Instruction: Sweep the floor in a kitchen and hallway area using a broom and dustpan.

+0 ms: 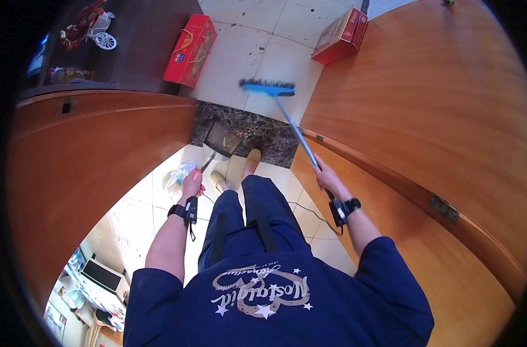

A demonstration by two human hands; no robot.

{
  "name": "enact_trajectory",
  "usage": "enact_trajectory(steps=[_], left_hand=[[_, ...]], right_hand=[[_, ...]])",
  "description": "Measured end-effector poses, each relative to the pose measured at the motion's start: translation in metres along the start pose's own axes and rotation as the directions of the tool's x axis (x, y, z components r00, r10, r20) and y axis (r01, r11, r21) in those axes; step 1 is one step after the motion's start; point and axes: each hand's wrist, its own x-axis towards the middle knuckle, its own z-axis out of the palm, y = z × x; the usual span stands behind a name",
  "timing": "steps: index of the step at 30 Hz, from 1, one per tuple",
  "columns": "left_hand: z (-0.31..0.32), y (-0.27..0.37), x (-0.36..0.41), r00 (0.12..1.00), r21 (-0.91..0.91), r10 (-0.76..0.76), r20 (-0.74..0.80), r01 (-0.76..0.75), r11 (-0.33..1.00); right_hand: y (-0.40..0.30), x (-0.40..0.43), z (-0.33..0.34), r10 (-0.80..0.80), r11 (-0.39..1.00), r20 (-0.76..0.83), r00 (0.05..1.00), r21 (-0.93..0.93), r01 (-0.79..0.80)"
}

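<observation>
My right hand (pixel 328 175) grips the handle of a blue broom (pixel 267 89), whose dark bristles are over the white tiles beyond the doorway. In my left hand (pixel 193 184) is the handle of a long-handled dustpan (pixel 220 145). The pan lies at the dark marbled threshold (pixel 267 139), its open side turned away from me. Small debris (pixel 248 132) is scattered on the threshold at the pan's mouth, and some bits appear inside the pan. My feet in beige shoes stand just behind the threshold.
Wooden doors or panels (pixel 397 86) (pixel 103 139) flank me on both sides. A red gift box (pixel 192 50) stands by the dark cabinet (pixel 146 39) and another red box (pixel 341 37) by the right door. A lined bin (pixel 175 180) is beside my left hand. Bits lie on the far tiles.
</observation>
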Motion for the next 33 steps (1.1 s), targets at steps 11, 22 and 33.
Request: enact_trajectory(steps=[11,22,33], left_hand=[[-0.002,0.007,-0.004,1.000,0.013,-0.003,0.026,0.003,1.000],[-0.002,-0.006,0.003,1.000,0.012,0.007,-0.002,-0.007,1.000],[0.001,-0.004,0.004,1.000,0.034,0.028,0.013,-0.029,0.999]], right_hand=[[-0.006,0.069,0.017,0.073,0.687,0.416,0.906,0.638,-0.348],[-0.014,0.028,0.023,0.019,0.888,0.158,0.987,0.452,-0.089],[0.029,0.007,0.185,0.072,0.727,0.565,0.822,0.534,-0.432]])
